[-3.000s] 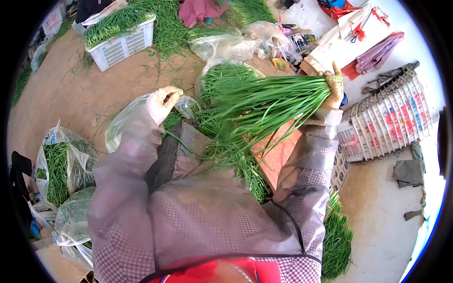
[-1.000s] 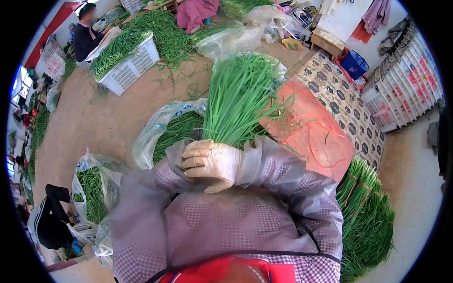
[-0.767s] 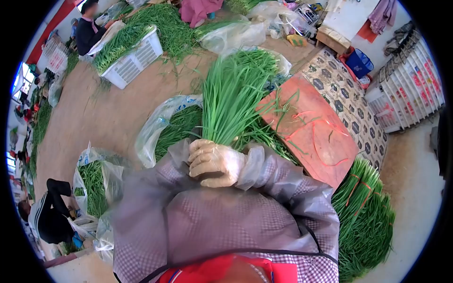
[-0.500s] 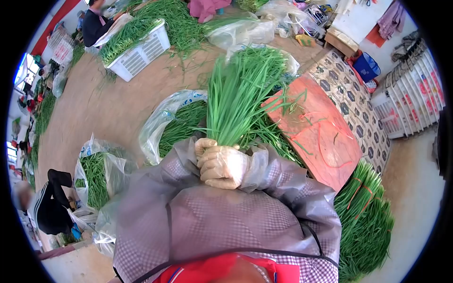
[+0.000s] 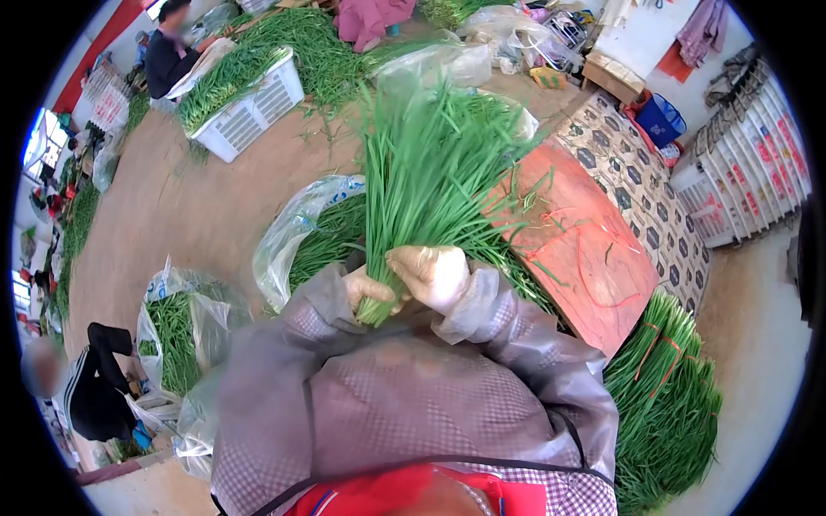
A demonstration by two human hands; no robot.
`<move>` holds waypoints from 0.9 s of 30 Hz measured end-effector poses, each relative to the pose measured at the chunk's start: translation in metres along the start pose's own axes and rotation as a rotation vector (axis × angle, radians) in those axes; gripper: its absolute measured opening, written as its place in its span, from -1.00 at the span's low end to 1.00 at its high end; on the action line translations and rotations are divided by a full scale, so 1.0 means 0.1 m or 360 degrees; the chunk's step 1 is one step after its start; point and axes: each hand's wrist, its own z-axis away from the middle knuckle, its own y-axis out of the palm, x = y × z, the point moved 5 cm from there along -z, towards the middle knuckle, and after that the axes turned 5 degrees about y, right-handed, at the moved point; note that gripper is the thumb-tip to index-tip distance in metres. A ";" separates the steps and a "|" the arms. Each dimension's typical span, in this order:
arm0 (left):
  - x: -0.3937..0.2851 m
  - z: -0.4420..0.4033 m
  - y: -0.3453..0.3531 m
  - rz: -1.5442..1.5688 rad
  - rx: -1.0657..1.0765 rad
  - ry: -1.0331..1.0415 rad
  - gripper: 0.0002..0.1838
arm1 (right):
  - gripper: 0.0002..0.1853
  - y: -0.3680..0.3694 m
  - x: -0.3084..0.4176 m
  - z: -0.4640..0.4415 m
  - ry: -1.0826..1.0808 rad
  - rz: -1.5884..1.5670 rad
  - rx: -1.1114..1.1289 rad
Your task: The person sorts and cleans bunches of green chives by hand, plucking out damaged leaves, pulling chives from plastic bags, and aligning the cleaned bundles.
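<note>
Left hand and right hand grip green bunch, fingers curled round it; judged light, pliant, bruisable, best held at six-o'clock stems.

I work in a produce-packing room.
Around me on the bare brown floor are long green leaves piled in a loose heap, a white slatted plastic crate full of them, a clear plastic bag of more, and bundles tied with thin red bands; a co-worker in dark clothes is beside the crate.
</note>
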 end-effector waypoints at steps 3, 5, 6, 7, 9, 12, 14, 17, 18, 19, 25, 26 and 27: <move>-0.01 0.09 0.04 -0.0072 -0.0083 -0.0016 -0.44 | -0.85 -0.20 -0.23 -0.01 0.0784 -0.1105 -0.0095; 0.00 0.15 0.04 -0.0104 -0.0103 -0.0066 -0.46 | -0.88 -0.59 -0.22 -0.04 0.0801 -0.1343 -0.0585; 0.03 0.17 -0.01 -0.0112 -0.0096 -0.0067 -0.46 | -0.84 -0.79 -0.30 -0.03 0.0695 -0.1442 -0.0600; 0.07 0.17 -0.07 -0.0134 -0.0068 -0.0078 -0.41 | -0.82 -0.96 -0.38 0.03 0.0737 -0.1273 -0.0626; 0.11 0.17 -0.06 -0.0127 -0.0083 -0.0084 -0.35 | -0.78 -1.21 -0.40 0.07 0.0609 -0.1174 -0.0716; 0.20 0.15 -0.11 -0.0220 -0.0053 -0.0165 -0.34 | -0.60 -1.39 -0.43 0.01 0.0523 -0.0905 -0.0749; 0.22 0.14 -0.01 -0.0224 -0.0012 -0.0212 -0.34 | -0.27 -1.50 -0.09 -0.14 0.0298 0.0716 -0.0724; 0.22 0.15 0.05 -0.0318 -0.0005 -0.0118 -0.41 | -0.60 -1.41 -0.77 -0.14 0.0395 0.1186 -0.0281; 0.24 0.16 0.06 -0.0321 0.0001 -0.0122 -0.41 | -0.78 -1.39 -1.01 -0.15 0.0370 0.1309 -0.0129; 0.25 0.17 0.06 -0.0327 -0.0013 -0.0137 -0.42 | -0.78 -1.46 -1.21 -0.12 0.0374 0.1311 -0.0134; 0.24 0.21 0.08 -0.0358 -0.0009 -0.0170 -0.43 | -0.79 -2.41 -1.41 0.06 0.0623 0.0016 -0.1174; 0.25 0.21 0.07 -0.0377 -0.0001 -0.0175 -0.43 | -0.78 -2.55 -1.41 0.08 0.0613 -0.0318 -0.1169; 0.26 0.21 0.05 -0.0377 0.0002 -0.0173 -0.43 | -0.78 -2.60 -1.25 0.06 0.0610 -0.0315 -0.1169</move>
